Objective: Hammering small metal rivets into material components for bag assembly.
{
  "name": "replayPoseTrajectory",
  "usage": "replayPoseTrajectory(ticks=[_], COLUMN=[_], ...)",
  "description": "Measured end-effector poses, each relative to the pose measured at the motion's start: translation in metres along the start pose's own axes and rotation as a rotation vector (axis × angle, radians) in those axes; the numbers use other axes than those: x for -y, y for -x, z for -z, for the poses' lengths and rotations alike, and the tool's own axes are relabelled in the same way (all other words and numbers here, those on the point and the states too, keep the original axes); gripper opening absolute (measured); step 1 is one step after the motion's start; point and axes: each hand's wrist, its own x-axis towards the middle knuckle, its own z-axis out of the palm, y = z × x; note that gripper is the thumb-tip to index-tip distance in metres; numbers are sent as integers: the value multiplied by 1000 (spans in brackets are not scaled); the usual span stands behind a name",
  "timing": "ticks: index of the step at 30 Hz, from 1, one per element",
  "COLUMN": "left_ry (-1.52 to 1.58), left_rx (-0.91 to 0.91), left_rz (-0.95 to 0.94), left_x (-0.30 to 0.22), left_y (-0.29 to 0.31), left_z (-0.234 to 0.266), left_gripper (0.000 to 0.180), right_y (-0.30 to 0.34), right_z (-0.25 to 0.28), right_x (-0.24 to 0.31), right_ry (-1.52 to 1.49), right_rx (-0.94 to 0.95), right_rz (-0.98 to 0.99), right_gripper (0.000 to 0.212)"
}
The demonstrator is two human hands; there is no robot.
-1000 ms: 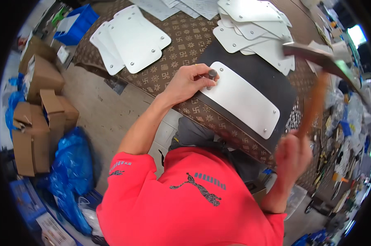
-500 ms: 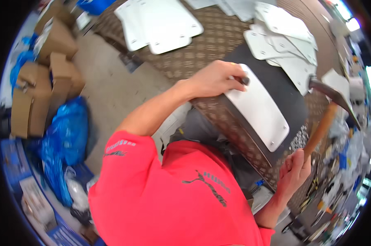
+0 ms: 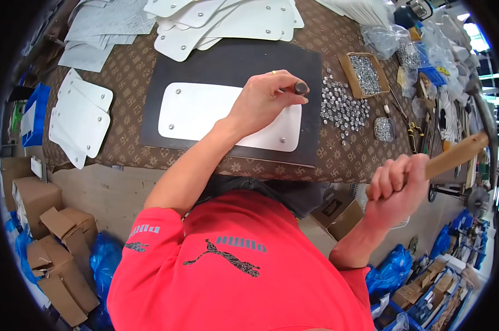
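A white rounded panel (image 3: 205, 110) lies flat on a black mat (image 3: 233, 60), with round metal fasteners showing at both left corners and the near right corner. Over its far right corner, my left hand (image 3: 260, 102) is closed around a short metal punch (image 3: 301, 87) with a round dark top. The punch's lower end is hidden, so I cannot tell what it touches. To the right, off the table's near edge, my right hand (image 3: 398, 182) grips the wooden handle of a hammer (image 3: 459, 154). The hammer's head is raised, blurred and apart from the punch.
Loose shiny fasteners (image 3: 343, 105) are scattered right of the mat, beside a cardboard tray (image 3: 346, 69) full of them. More white panels (image 3: 227, 25) are piled behind, with another stack (image 3: 81, 118) at left. Pliers (image 3: 415, 132) lie right. Cardboard boxes (image 3: 67, 270) stand on the floor.
The view has turned to face the table squarely. My left hand has moved with the punch from the panel's left end to its right end. The hammer stays in my right hand.
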Motion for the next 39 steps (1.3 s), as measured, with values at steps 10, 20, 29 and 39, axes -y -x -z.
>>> replayPoseTrajectory(ticks=[10, 20, 29, 39], left_ry=[-97, -58, 254, 162], left_rx=[-8, -3, 96, 184], left_rz=[-84, -149, -60, -32], left_x=[10, 13, -6, 8], left_y=[-9, -2, 40, 48], left_z=[-11, -6, -8, -15], left_gripper=[19, 19, 17, 22], right_y=[-2, 23, 58, 61], right_z=[8, 33, 38, 19], right_x=[40, -5, 22, 72], right_ry=[61, 1172, 619, 24], right_rx=[196, 411, -84, 292], right_rz=[340, -139, -104, 277], right_gripper=[26, 12, 22, 18])
